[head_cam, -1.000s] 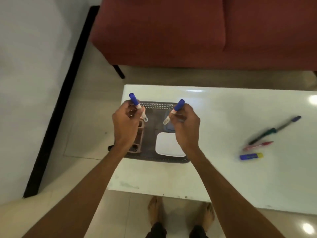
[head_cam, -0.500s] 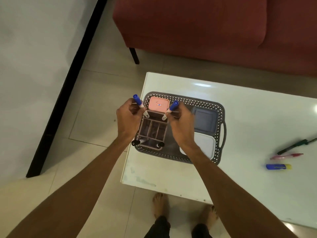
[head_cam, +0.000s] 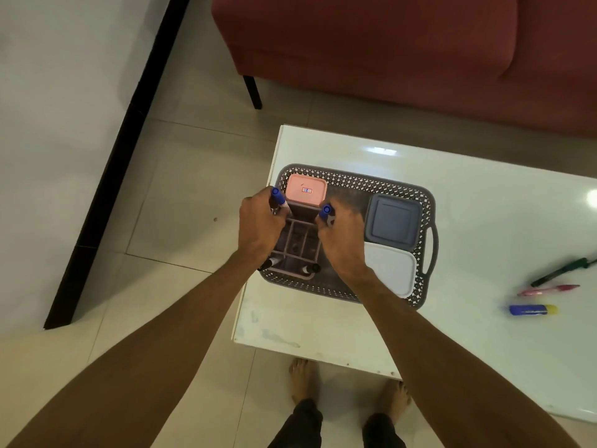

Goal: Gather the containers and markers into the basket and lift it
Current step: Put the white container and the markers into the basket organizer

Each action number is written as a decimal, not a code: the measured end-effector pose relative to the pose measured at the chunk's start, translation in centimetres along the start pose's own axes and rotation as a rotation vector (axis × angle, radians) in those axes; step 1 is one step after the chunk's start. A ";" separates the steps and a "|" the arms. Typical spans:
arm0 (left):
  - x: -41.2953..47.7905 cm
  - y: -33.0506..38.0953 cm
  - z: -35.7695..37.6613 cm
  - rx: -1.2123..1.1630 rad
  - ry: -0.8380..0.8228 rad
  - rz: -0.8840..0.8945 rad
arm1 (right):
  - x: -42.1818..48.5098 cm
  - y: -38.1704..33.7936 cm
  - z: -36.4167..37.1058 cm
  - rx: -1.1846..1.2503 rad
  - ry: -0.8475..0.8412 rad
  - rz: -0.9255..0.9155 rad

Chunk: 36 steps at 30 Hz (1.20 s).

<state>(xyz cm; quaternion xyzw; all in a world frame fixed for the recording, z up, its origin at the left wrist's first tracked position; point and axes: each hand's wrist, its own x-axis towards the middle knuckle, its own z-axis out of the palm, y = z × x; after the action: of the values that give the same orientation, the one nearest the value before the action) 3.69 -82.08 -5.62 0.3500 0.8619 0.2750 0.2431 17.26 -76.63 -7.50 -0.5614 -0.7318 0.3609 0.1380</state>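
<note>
I stand on a pale tiled floor (head_cam: 181, 195) at a glossy white desk (head_cam: 484, 221) catching ceiling light, a red sofa (head_cam: 387, 53) beyond it, a white wall (head_cam: 58, 92) with black skirting (head_cam: 106, 189) left.

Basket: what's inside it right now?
In the basket: pink container, grey container, white container, divided organizer with two black-capped markers. Left hand and right hand cover part of the organizer.
</note>
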 end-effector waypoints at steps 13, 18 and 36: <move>-1.0 0.7 -0.7 -0.021 0.027 0.049 | -1.2 0.3 -1.3 0.060 -0.018 -0.018; -2.7 2.0 -1.8 -0.022 0.123 0.111 | -2.4 0.8 -3.6 0.092 0.024 -0.067; -15.4 18.1 13.4 -0.177 -0.138 0.450 | -8.9 15.6 -20.7 0.276 0.381 0.078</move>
<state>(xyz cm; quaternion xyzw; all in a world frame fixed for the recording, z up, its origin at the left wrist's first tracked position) 30.15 -78.42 -0.26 0.5285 0.7162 0.3719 0.2634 44.10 -75.37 -1.83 -0.6229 -0.6141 0.3499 0.3351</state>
